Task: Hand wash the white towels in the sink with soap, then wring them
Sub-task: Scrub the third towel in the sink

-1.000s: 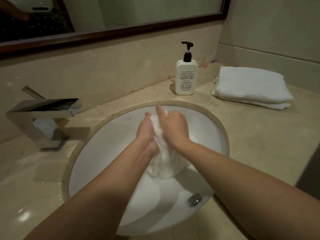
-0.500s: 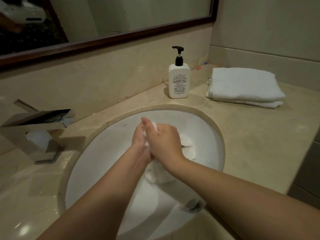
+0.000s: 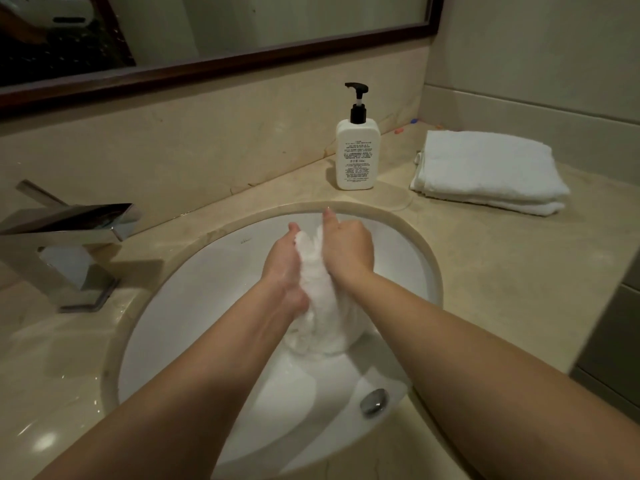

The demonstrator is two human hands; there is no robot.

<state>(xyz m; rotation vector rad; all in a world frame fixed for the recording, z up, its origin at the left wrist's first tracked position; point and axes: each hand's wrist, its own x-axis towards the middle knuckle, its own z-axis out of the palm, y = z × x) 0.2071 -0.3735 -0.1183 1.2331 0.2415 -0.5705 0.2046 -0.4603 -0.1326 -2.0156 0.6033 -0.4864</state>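
Observation:
A wet white towel [image 3: 320, 317] is bunched up above the round white sink [image 3: 194, 306]. My left hand [image 3: 284, 268] grips its left side and my right hand [image 3: 346, 251] grips its right side, with the cloth squeezed between both palms. The towel's lower end hangs down toward the basin. A white soap bottle [image 3: 356, 154] with a black pump stands on the counter behind the sink. Folded white towels [image 3: 485, 171] lie stacked at the back right of the counter.
A square chrome faucet [image 3: 65, 244] stands left of the sink. The metal drain [image 3: 373, 400] sits at the basin's near side. A beige stone counter [image 3: 502, 271] surrounds the sink, with a framed mirror [image 3: 221, 29] on the wall behind.
My hands have rubbed the towel together, shifting from overlapped half a second ago to side by side with the towel showing between them. The camera view has shifted slightly.

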